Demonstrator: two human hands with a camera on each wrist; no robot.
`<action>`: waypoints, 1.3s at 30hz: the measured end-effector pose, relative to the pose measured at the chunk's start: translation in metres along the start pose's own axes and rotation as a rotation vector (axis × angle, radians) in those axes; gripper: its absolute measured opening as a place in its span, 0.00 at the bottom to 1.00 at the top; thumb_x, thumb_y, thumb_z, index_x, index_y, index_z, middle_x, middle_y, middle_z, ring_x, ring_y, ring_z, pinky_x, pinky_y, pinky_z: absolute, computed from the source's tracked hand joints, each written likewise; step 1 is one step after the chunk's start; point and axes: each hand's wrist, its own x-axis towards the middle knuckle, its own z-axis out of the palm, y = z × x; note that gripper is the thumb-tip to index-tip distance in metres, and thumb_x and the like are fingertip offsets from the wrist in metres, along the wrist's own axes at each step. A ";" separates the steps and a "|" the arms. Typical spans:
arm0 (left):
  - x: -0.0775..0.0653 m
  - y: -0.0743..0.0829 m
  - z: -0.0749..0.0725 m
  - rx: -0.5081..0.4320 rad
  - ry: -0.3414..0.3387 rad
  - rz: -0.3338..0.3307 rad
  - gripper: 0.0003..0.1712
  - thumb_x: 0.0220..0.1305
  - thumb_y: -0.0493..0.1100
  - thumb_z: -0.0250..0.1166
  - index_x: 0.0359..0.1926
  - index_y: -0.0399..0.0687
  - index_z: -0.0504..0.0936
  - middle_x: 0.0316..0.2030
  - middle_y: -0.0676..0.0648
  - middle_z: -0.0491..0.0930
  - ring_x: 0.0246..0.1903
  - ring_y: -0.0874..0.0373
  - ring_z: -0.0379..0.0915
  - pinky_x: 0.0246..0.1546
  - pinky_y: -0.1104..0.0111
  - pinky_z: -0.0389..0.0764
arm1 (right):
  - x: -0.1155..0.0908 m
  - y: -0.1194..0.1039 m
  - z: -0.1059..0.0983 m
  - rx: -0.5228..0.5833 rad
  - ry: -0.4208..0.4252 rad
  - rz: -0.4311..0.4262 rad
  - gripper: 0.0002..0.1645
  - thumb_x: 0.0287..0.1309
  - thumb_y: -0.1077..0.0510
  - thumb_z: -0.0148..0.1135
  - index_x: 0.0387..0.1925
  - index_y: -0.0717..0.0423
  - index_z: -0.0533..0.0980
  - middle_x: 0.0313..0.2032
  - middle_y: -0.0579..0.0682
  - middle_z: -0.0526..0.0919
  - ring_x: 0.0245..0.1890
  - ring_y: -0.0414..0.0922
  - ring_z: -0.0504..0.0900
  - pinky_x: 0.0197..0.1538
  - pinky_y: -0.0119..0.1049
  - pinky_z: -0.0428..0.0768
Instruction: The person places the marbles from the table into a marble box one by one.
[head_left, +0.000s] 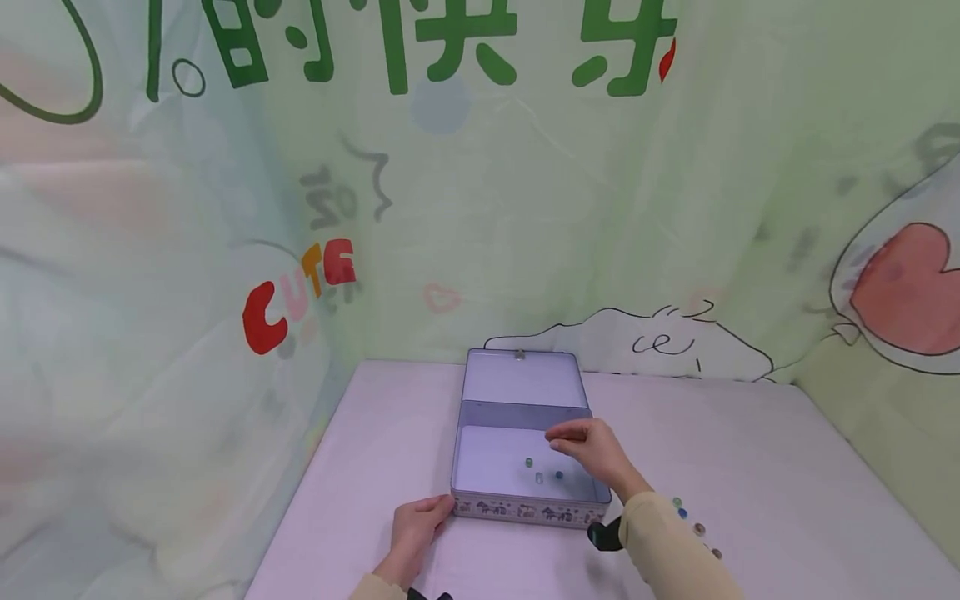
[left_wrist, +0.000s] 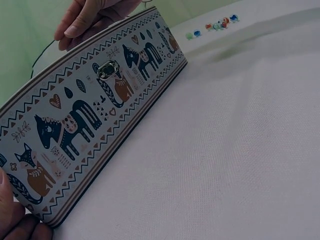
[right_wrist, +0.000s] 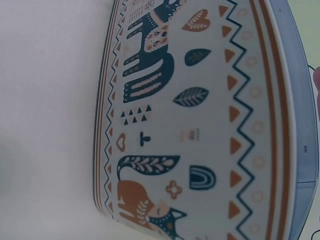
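Observation:
An open tin box (head_left: 525, 510) with a fox-and-horse pattern stands on the table, its lid (head_left: 521, 377) tipped back. My left hand (head_left: 417, 527) grips the box's front left corner; in the left wrist view its fingers (left_wrist: 37, 231) curl at the lower edge. Over the inside of the box is my right hand (head_left: 592, 446), thumb and fingers close together, with nothing visible between them. Below it are a green marble (head_left: 528, 462), a blue marble (head_left: 559, 475) and a clear, blurred one (head_left: 539, 477). The right wrist view shows mostly the patterned side (right_wrist: 200, 130).
Several marbles (left_wrist: 220, 25) lie on the white table to the right of the box, a green one (head_left: 677, 502) among them. A printed curtain (head_left: 525, 208) hangs behind the table and along its sides.

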 end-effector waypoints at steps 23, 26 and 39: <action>0.006 -0.006 -0.001 -0.020 -0.013 0.023 0.15 0.64 0.41 0.72 0.47 0.34 0.86 0.52 0.32 0.85 0.56 0.39 0.83 0.52 0.60 0.90 | -0.021 0.040 -0.077 -0.096 0.086 0.010 0.17 0.67 0.61 0.66 0.54 0.65 0.82 0.52 0.63 0.87 0.50 0.50 0.89 0.56 0.44 0.90; 0.007 -0.005 -0.001 -0.010 -0.010 0.025 0.15 0.64 0.41 0.73 0.47 0.34 0.87 0.52 0.33 0.86 0.55 0.40 0.83 0.51 0.60 0.91 | -0.030 0.056 -0.095 -0.139 0.110 0.025 0.18 0.67 0.60 0.66 0.54 0.65 0.81 0.53 0.63 0.87 0.45 0.39 0.88 0.53 0.40 0.91; 0.008 -0.004 -0.003 -0.041 -0.028 0.048 0.17 0.64 0.40 0.73 0.49 0.31 0.86 0.52 0.32 0.85 0.55 0.40 0.84 0.53 0.59 0.90 | -0.048 0.111 -0.123 -0.253 0.106 0.191 0.19 0.66 0.59 0.67 0.54 0.67 0.81 0.51 0.65 0.87 0.50 0.57 0.87 0.50 0.48 0.91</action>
